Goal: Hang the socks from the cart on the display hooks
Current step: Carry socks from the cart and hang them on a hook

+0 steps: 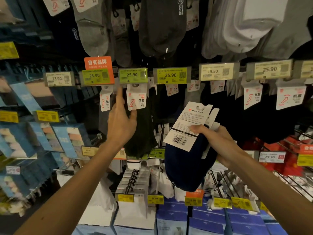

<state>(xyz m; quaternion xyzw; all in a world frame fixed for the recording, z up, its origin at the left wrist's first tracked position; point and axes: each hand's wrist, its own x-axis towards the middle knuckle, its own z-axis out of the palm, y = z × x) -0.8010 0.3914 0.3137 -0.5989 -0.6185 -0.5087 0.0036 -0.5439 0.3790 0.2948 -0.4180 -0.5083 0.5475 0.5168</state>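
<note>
My right hand (218, 141) grips a bundle of dark navy sock packs (188, 168) by their white header cards (188, 126), barcode side facing me, held just right of centre. My left hand (121, 121) reaches up to a dark green sock pack (142, 133) hanging under the green 25.90 price tag (133, 75). Its fingers stretch up beside that pack's white header card (136, 99), with the thumb against the sock. The hook itself is hidden behind the tag. The cart is out of view.
Rows of hanging socks fill the display: grey and white pairs above (245, 26), black ones at right (264, 116). Blue boxed packs (67, 138) stand at left, red packs (288, 155) at right. Wire hooks with yellow price tags (155, 199) jut out below.
</note>
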